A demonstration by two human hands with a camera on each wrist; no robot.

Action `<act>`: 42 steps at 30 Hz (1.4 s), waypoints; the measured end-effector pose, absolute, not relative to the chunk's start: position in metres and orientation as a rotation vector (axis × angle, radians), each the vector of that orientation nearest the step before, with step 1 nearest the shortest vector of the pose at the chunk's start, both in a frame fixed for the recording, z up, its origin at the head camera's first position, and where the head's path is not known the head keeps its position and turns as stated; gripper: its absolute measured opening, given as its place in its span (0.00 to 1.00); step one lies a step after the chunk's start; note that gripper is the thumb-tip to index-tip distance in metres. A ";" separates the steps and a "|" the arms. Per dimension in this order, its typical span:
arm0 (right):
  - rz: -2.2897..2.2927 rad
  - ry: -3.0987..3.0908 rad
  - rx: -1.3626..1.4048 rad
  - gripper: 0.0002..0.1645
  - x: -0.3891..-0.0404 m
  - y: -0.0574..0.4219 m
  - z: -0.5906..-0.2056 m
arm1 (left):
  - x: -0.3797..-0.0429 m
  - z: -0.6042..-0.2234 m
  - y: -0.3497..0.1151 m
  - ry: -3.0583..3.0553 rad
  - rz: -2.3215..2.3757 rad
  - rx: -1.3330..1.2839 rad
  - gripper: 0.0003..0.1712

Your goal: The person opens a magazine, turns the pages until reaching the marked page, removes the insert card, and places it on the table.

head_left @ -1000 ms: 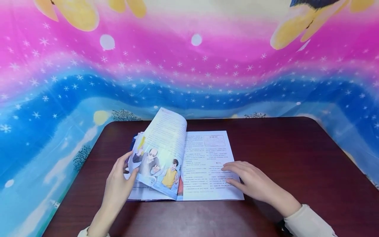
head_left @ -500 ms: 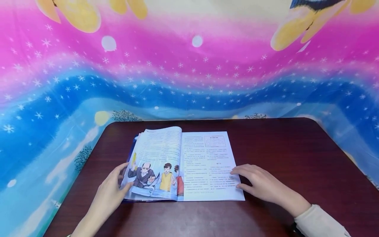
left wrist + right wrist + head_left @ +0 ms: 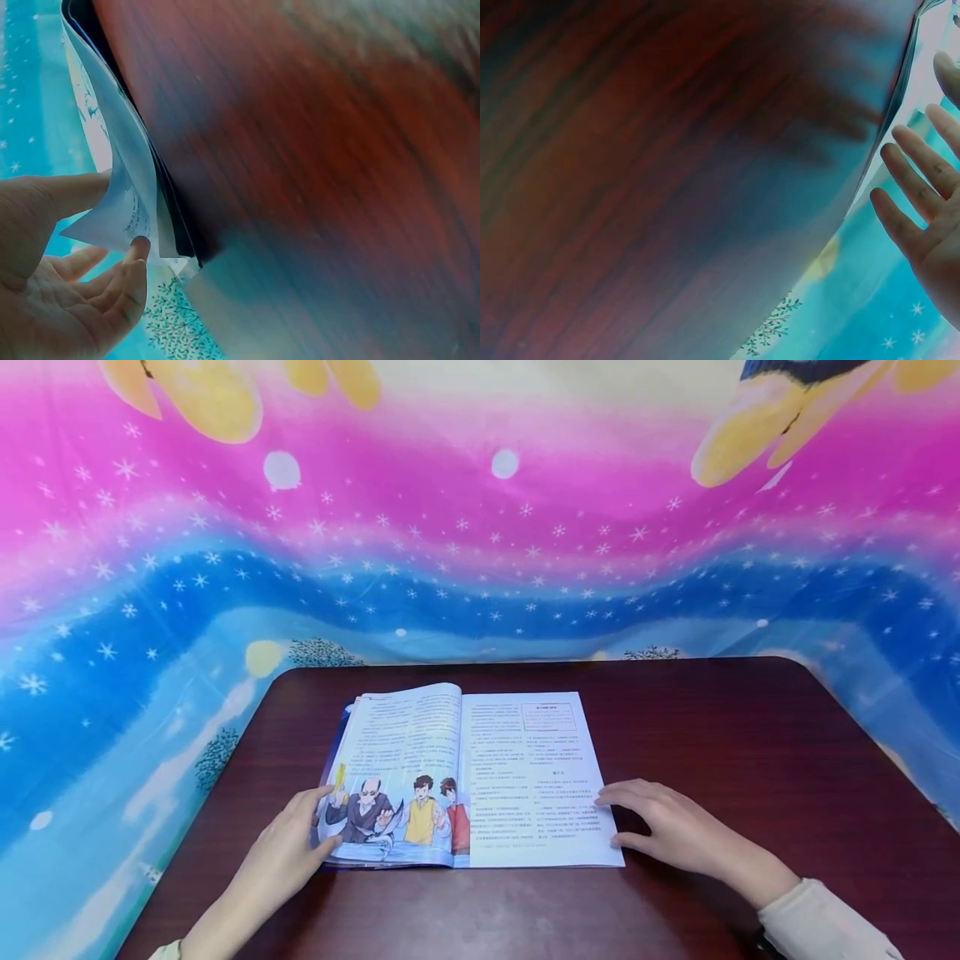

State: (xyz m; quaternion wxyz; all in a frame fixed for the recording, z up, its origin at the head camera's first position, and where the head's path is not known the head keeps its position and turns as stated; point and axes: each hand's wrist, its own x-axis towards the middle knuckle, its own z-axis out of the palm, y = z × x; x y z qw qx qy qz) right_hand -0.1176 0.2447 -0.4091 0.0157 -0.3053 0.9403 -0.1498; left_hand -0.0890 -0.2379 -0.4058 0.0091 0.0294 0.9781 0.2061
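An open magazine [image 3: 517, 793] lies on the table, text on its right page and an illustration of three figures on the lower left page. My left hand [image 3: 288, 839] is at its lower left edge. In the left wrist view a loose page [image 3: 124, 202] runs between the thumb and a curled fingertip of that hand, its corner sticking out toward the palm. Beside the lower right edge is my right hand [image 3: 667, 822], fingertips right at the page's margin. The right wrist view shows this hand's fingers [image 3: 911, 176] spread and relaxed, holding nothing.
The dark wooden table [image 3: 712, 727] has rounded far corners. Behind it hangs a pink and blue cloth [image 3: 480, 552] with snowflakes, reaching down to the table's far edge and along its sides.
The raised page has come down to the left and now lies nearly flat. My left hand has moved down and left with it; the right hand has slid rightward to the magazine's edge.
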 end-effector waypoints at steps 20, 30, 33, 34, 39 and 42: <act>-0.417 2.904 -0.909 0.32 -0.114 0.246 -0.415 | -0.089 -0.416 -0.253 3.058 0.421 0.283 0.29; -0.430 2.905 -0.934 0.30 -0.115 0.245 -0.414 | -0.092 -0.416 -0.258 3.000 0.470 0.386 0.23; -0.428 2.908 -0.936 0.30 -0.115 0.245 -0.414 | -0.092 -0.416 -0.259 2.990 0.505 0.407 0.22; -0.428 2.909 -0.938 0.30 -0.115 0.245 -0.414 | -0.092 -0.416 -0.260 2.988 0.515 0.408 0.21; -0.428 2.917 -0.943 0.29 -0.116 0.244 -0.414 | -0.094 -0.416 -0.262 2.994 0.507 0.414 0.22; -0.432 2.919 -0.937 0.29 -0.117 0.243 -0.413 | -0.095 -0.416 -0.262 2.997 0.465 0.416 0.24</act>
